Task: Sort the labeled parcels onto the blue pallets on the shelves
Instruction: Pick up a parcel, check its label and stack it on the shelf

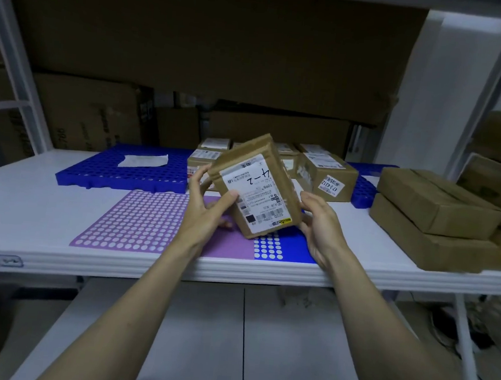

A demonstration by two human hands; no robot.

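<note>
On the white shelf board (17,201), at about ten o'clock from the hands, lies a blue perforated plastic pallet (104,170) with a loose white scrap of paper (143,160) on it; that scrap could get buried or shoved off if a parcel lands there. Nearer the shelf edge lies a flat purple sheet dotted with white circles (138,223).

The left hand (209,207) holds the small brown cardboard parcel with a white printed label (255,190), thumb pressed on the label face, fingers behind. The parcel is in the air, above the shelf, tilted, with its label reading upside down from where I stand. That is my worry: a handwritten mark read the wrong way round could send it to the wrong pallet.

The right hand (318,225) cups the parcel's lower right corner with fingers loosely curved, more steadying than gripping. If either hand lets go early, the box could tip and drop onto the shelf.

At twelve o'clock, behind the parcel, a cluster of small labelled brown boxes (319,171) crowds a second pallet; a careless push there could knock them askew. At three o'clock sit two stacked flat brown cartons (432,222), well apart.
</note>
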